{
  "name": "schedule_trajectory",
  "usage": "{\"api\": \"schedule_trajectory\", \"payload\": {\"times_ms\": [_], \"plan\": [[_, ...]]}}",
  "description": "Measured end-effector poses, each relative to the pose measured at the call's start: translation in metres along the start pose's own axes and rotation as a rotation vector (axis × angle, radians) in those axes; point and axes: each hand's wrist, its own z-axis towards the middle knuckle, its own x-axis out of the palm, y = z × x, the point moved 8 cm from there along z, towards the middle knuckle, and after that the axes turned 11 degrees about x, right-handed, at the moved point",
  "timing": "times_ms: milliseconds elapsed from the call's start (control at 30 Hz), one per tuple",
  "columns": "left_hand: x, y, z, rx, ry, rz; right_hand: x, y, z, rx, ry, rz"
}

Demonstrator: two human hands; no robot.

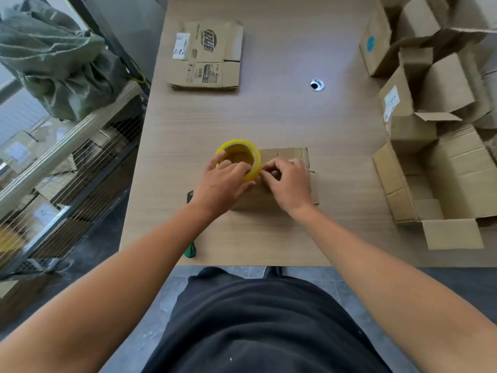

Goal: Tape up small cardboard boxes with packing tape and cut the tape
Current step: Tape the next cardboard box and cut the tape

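A small cardboard box [289, 157] lies on the wooden table [269, 117] in front of me. On its left end sits a yellow roll of packing tape [239, 152]. My left hand [223, 181] grips the roll, fingers curled over its near rim. My right hand [287, 181] is just right of the roll and pinches at the tape's end on the box top. A green-handled tool [190, 251] lies near the table's front edge, partly hidden by my left forearm. A dark object [190, 196] peeks out by my left wrist.
A flattened printed carton [207, 55] lies at the far left of the table. Several open and stacked cardboard boxes [435, 135] crowd the right side. A round cable hole [317, 85] is in the tabletop. A wire rack with a green sack [53, 63] stands left.
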Motion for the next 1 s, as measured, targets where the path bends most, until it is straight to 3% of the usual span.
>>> {"api": "schedule_trajectory", "payload": {"times_ms": [100,200,267,333,500,600,733,900,933,1000], "plan": [[-0.001,-0.002,0.000,0.004,-0.042,0.026,-0.003,0.005,0.001,-0.045,-0.001,-0.026],[-0.002,0.000,0.004,-0.003,-0.060,0.072,-0.010,0.004,0.001,-0.102,0.102,0.116],[-0.003,0.001,0.010,-0.006,-0.061,0.074,-0.021,-0.012,0.007,-0.011,0.204,0.295],[-0.002,-0.001,0.021,0.011,-0.050,0.082,-0.036,-0.037,0.018,0.152,0.199,0.438],[0.007,-0.009,0.035,0.069,-0.026,0.128,-0.051,-0.082,0.037,0.367,0.159,0.426],[0.011,-0.009,0.035,0.077,-0.039,0.149,-0.039,-0.114,0.032,0.517,0.223,0.597],[0.015,-0.011,0.034,0.087,-0.040,0.177,-0.020,-0.127,0.032,0.581,0.282,0.692],[0.013,-0.013,0.035,0.097,-0.054,0.181,-0.001,-0.127,0.032,0.581,0.377,0.639],[0.013,-0.012,0.035,0.097,-0.053,0.187,-0.004,-0.129,0.034,0.572,0.349,0.563],[0.014,-0.012,0.036,0.111,-0.041,0.188,-0.029,-0.120,0.044,0.393,0.113,0.325]]}}
